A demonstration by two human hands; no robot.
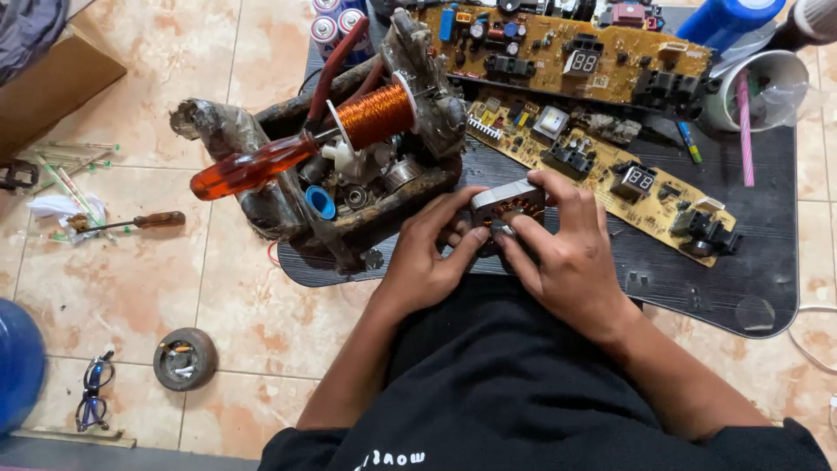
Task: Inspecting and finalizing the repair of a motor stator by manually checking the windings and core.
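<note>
Both hands, the left hand (pixel 427 253) and the right hand (pixel 558 253), are clamped on the small motor core (pixel 506 209) at the bench (pixel 697 279) edge, at 5 o'clock from the copper wire spool (pixel 377 115); a steady grip and gentle fingertip work probably best protect its thin windings.

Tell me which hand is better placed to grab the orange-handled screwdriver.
Left, probably. The left hand sits nearer the orange-handled screwdriver, which lies on its side; the right hand covers the motor stator farther away.
</note>
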